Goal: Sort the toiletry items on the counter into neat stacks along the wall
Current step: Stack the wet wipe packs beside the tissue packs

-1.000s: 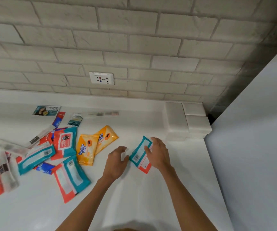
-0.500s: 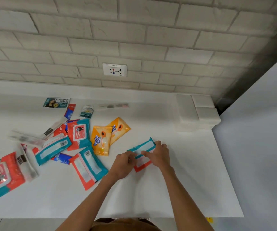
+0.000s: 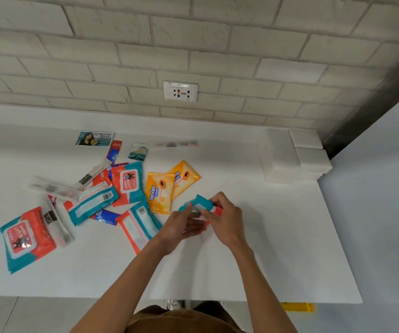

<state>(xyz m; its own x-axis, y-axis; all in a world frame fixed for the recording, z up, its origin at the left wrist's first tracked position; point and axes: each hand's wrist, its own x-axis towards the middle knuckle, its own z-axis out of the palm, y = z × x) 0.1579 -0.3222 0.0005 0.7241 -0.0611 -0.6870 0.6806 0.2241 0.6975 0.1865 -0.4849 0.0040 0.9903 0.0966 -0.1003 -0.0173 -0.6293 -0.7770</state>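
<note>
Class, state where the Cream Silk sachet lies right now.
In the head view the Cream Silk sachet lies at the back left of the counter, near the wall, just left of the red Colgate sachet.

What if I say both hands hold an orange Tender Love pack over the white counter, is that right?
No. The head view shows the left hand and right hand holding a teal-and-red wipes pack over the white counter, not an orange one.
</note>
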